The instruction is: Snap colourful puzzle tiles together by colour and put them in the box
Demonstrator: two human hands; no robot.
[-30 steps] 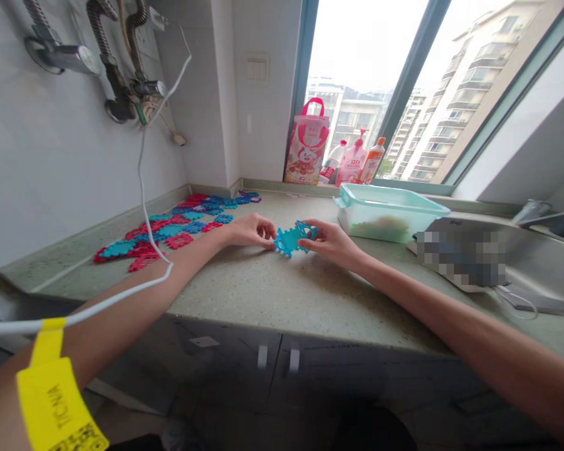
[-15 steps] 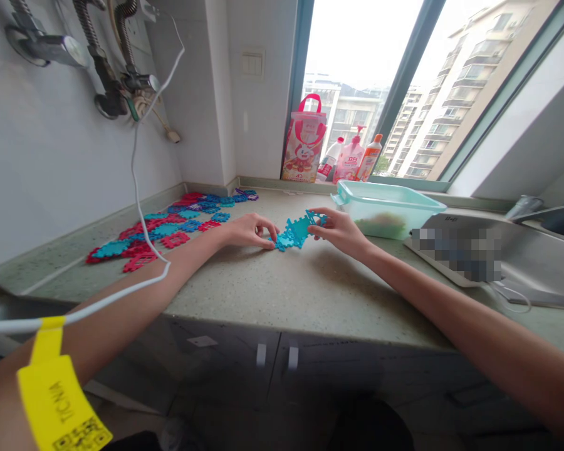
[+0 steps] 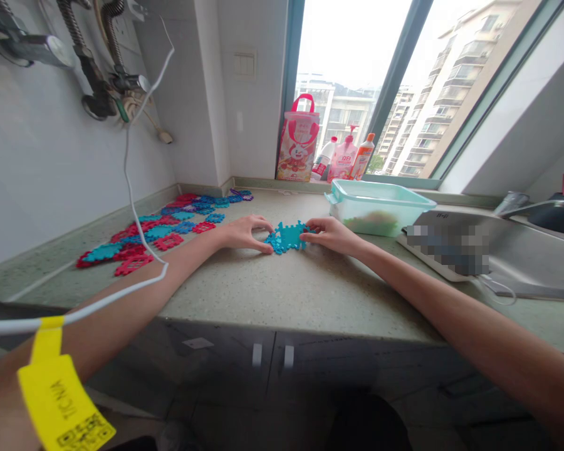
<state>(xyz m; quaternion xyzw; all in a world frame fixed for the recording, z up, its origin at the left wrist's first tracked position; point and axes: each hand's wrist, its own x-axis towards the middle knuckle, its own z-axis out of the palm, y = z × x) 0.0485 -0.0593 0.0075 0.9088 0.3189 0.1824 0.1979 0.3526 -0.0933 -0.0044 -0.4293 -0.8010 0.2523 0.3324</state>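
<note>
Joined blue interlocking plastic pieces (image 3: pixel 291 237) with notched edges are held just over the countertop, between my two hands. My left hand (image 3: pixel 247 234) has its thumb and fingers around their left end, where a smaller piece stands at an angle to the broad flat one. At the right end, my right hand (image 3: pixel 331 235) pinches the edge between thumb and fingers. Left of my left hand lies a spread of red, blue and purple interlocking pieces (image 3: pixel 161 232), some overlapping.
A mint-green plastic tub (image 3: pixel 385 203) with something inside stands behind my right hand. Right of it is a steel sink (image 3: pixel 536 250). Bottles (image 3: pixel 343 160) and a pink bag (image 3: pixel 297 147) line the windowsill. A white cable (image 3: pixel 134 200) hangs across my left forearm.
The joined blue pieces have tipped from a slant to nearly level, their right end lowered by my right hand. My left fingers have spread wider around the left end. The view has shifted slightly.
</note>
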